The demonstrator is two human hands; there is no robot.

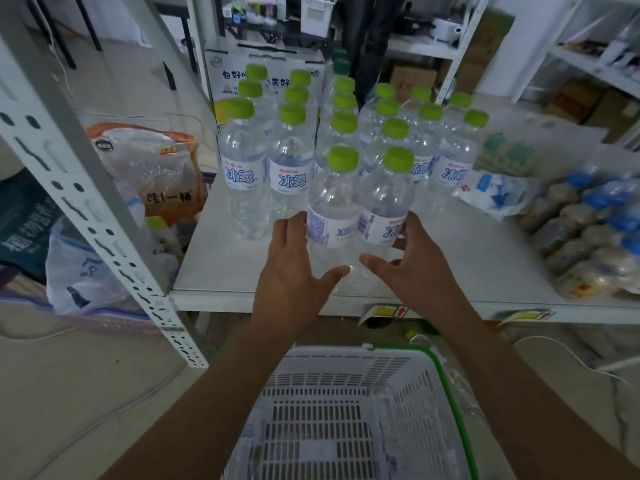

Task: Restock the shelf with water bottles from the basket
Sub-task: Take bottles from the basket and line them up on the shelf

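Note:
Two clear water bottles with green caps stand upright side by side at the front of the white shelf [221,271]. My left hand [294,268] curls round the left bottle [334,202], and my right hand [412,268] curls round the right bottle [386,199]. Behind them, several more green-capped bottles [291,157] stand in rows on the same shelf. Below the shelf edge sits the white basket [346,386] with a green rim; no bottle shows on its slatted bottom.
A white perforated shelf post [104,223] slants down at the left. Bagged goods [145,168] lie left of the shelf. Packs of blue-capped bottles [588,233] and a white pouch [495,195] fill the shelf's right side. A carton [266,71] stands behind the rows.

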